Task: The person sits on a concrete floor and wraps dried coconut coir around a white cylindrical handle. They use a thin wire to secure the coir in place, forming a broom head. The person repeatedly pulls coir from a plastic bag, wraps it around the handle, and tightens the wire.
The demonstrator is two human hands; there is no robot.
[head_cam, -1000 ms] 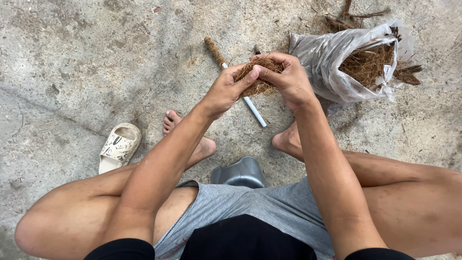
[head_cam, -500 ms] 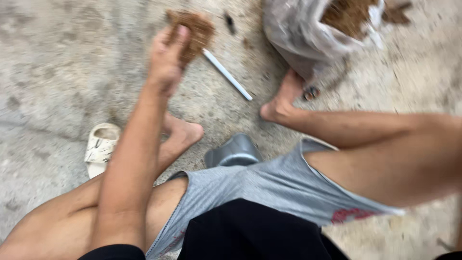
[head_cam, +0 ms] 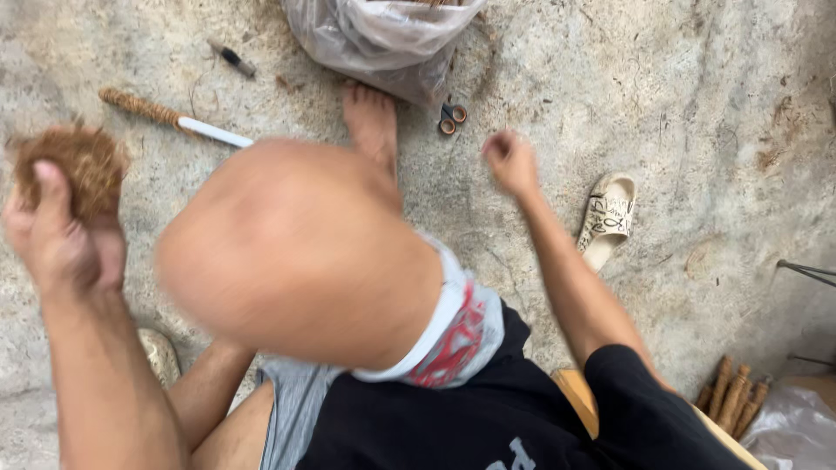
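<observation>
1. The left hand is closed around a brown, fuzzy clump of coconut fibre, held at the far left above the concrete floor; a firm thumb press should stop strands shedding.
2. The right hand is loosely curled and seems empty, near the small orange-handled scissors.
3. The fibre-wrapped white stick lies on the floor, well apart from the clump.
</observation>
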